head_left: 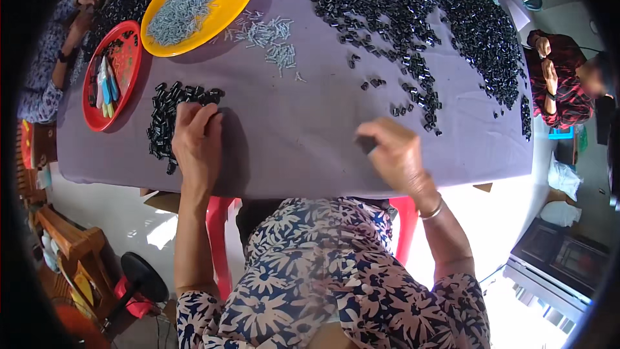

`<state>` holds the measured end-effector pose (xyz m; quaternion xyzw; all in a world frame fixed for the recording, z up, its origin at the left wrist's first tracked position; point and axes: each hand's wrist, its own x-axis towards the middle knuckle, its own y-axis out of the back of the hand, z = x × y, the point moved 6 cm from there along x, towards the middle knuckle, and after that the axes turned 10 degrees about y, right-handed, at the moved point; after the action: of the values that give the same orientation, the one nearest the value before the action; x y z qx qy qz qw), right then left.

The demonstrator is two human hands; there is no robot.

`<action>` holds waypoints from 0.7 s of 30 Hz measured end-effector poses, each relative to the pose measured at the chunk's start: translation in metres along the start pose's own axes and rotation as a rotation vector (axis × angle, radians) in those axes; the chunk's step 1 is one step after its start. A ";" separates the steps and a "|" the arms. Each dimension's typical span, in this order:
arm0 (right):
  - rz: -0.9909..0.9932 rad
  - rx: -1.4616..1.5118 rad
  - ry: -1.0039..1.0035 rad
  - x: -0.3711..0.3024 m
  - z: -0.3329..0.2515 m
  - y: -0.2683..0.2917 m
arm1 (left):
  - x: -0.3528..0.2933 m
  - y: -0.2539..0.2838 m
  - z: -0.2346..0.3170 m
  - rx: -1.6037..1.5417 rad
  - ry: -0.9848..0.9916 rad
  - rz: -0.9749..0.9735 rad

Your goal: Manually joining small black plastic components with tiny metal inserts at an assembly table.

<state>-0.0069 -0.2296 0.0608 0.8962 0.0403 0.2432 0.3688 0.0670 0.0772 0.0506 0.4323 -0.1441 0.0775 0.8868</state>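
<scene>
My left hand [195, 139] is closed, its fingers curled down at the right side of a small heap of glossy black cylindrical pieces [169, 113]. What its fingertips hold, if anything, is hidden. Over the table's right front part, my right hand [395, 152] is closed around a dark object with a bluish edge [367, 145]; motion blurs it, and its kind is unclear. Beyond my hands lies a loose group of small silvery pins [281, 55]. More pins fill a yellow plate [242, 3].
A red plate [92, 115] at left holds blue-and-white-handled tools [108, 84]. Larger spreads of black pieces [381, 0] cover the far table [303, 148] and its right side [481, 45]. People sit at left [48, 90] and right [565, 84].
</scene>
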 end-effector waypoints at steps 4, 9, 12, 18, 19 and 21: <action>0.018 -0.036 -0.029 0.031 0.033 0.035 | -0.002 0.002 -0.006 0.030 0.010 0.097; -0.071 -0.170 0.133 0.077 0.044 0.020 | -0.005 -0.019 0.035 -0.153 -0.075 -0.019; -0.108 -0.273 0.238 0.089 0.050 0.006 | -0.011 -0.042 0.058 -0.300 -0.112 -0.139; -0.241 -0.349 0.337 0.096 0.048 -0.008 | -0.024 -0.065 0.063 -0.434 -0.136 -0.210; -0.253 -0.399 0.348 0.096 0.047 -0.009 | -0.023 -0.064 0.063 -0.451 -0.131 -0.207; -0.295 -0.495 0.346 0.096 0.045 -0.015 | -0.021 -0.065 0.062 -0.460 -0.084 -0.231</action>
<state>0.1002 -0.2232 0.0618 0.7095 0.1715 0.3382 0.5940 0.0527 -0.0118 0.0314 0.2360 -0.1444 -0.0773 0.9579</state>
